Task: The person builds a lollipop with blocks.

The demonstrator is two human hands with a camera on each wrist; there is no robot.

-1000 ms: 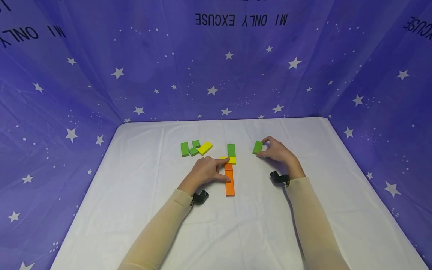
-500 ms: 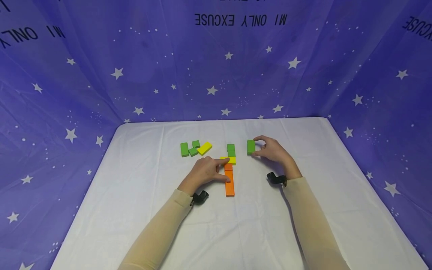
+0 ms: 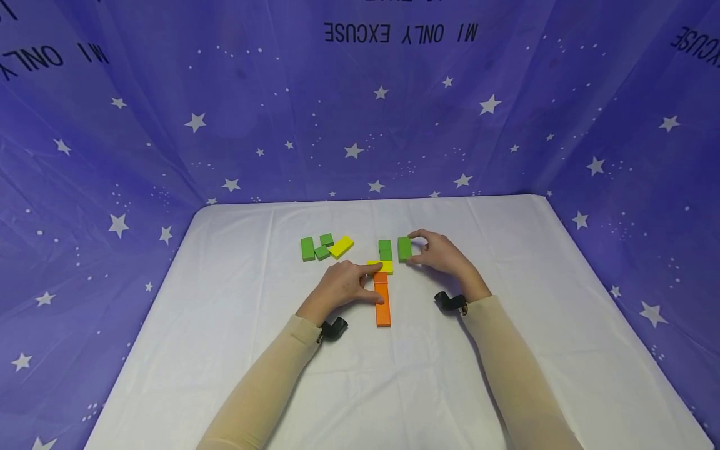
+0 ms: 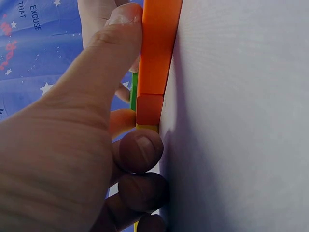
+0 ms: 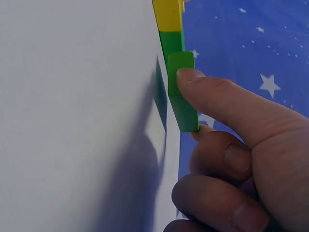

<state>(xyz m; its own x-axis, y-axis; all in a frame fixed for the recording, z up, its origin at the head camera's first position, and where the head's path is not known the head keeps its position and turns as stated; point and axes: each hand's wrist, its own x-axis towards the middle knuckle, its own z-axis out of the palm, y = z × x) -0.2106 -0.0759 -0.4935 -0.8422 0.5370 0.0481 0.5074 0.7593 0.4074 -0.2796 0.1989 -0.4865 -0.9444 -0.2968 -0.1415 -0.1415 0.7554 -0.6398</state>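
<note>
A row of blocks runs away from me in the head view: a long orange block (image 3: 383, 309), a short orange block (image 3: 381, 279), a yellow block (image 3: 387, 267) across it and two small green blocks (image 3: 385, 250) beyond. My left hand (image 3: 344, 284) rests on this row, index finger on the yellow block and thumb on the long orange block. The left wrist view shows its other fingers beside the row. My right hand (image 3: 447, 253) pinches a larger green block (image 3: 404, 249) between thumb and index finger. That block is just right of the small green ones, close over the cloth.
To the left lie a loose yellow block (image 3: 341, 247), a larger green block (image 3: 307, 249) and two small green ones (image 3: 322, 252). A white cloth (image 3: 405, 387) covers the table. Starry purple curtains (image 3: 315, 112) stand behind and at both sides.
My right hand has moved left with its green block, bringing it close to the row and turning it from slanted to nearly straight. My left hand stays in place.
</note>
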